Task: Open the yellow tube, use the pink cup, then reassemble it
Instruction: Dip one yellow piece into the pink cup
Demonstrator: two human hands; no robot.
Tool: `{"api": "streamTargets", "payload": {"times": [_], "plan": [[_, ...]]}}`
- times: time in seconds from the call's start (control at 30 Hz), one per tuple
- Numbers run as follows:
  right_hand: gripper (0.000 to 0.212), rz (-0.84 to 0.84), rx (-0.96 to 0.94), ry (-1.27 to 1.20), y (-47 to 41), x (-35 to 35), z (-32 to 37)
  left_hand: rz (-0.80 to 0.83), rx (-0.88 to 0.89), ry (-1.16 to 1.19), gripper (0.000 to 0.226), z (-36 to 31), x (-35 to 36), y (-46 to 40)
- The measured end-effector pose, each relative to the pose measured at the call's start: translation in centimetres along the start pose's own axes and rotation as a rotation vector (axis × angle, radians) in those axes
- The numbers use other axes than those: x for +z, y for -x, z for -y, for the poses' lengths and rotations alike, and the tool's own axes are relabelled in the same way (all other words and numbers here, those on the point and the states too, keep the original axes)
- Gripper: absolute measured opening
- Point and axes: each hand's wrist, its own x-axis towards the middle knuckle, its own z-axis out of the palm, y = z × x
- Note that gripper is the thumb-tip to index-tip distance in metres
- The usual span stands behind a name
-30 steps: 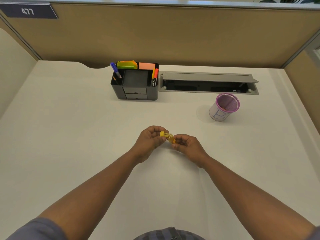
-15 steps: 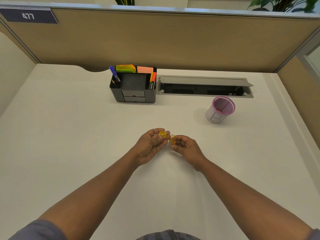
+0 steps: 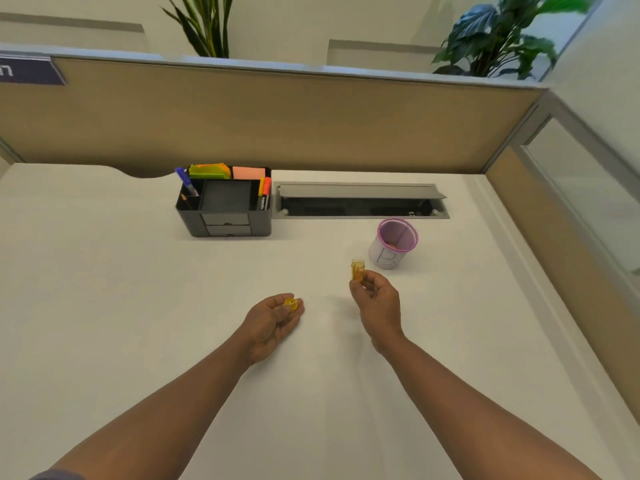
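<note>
yellow tube (image 3: 357,269) uncapped, upright, open end up, pinched at lower part by right hand (image 3: 375,299) fingertips, just near-left of pink cup (image 3: 394,242), not touching it. yellow cap (image 3: 291,303) off tube, held in left hand (image 3: 273,322) between thumb and fingers, hand low over white desk (image 3: 104,306), well left of tube. pink cup upright on desk, mesh wall, pink rim, paper label with letter "b". black desk organizer (image 3: 225,211) far left of cup, pens and sticky notes inside. grey cable tray (image 3: 360,200) far behind cup, lid up.
</note>
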Motion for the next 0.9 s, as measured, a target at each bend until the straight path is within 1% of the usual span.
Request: {"api": "streamTargets", "payload": {"times": [0.07,0.13,0.23,0.3,0.4,0.53,0.63,0.8,0.9], "plan": [[0.013,-0.149,-0.081,0.038,-1.1,-1.1,1.2,-0.018,0.019,-0.041,0.025,0.1,0.3,-0.7],[0.015,-0.273,-0.135,0.073,-2.5,-2.2,2.1,-0.031,0.041,-0.078,0.024,0.0,0.8,-1.3],[0.025,-0.381,-0.16,0.188,-4.7,-3.8,2.8,-0.038,0.07,-0.146,0.022,-0.4,1.9,-2.1],[0.028,-0.404,-0.167,0.252,-5.7,-4.5,2.8,-0.04,0.085,-0.21,0.018,-0.7,2.3,-2.4],[0.037,-0.433,-0.145,0.275,-6.7,-5.3,2.6,-0.04,0.099,-0.267,0.016,-1.0,2.4,-2.9],[0.031,-0.436,-0.179,0.328,-7.6,-5.7,2.1,-0.042,0.106,-0.273,0.015,-0.7,2.0,-3.1],[0.032,-0.444,-0.183,0.36,-8.0,-5.7,2.1,-0.042,0.11,-0.266,0.016,-0.5,1.8,-3.1],[0.029,-0.417,-0.216,0.485,-8.8,-6.0,2.1,-0.034,0.119,-0.268,0.019,-0.5,1.8,-3.1],[0.029,-0.401,-0.19,0.501,-9.1,-6.0,2.1,-0.028,0.127,-0.268,0.018,-0.4,1.7,-3.0]]}}
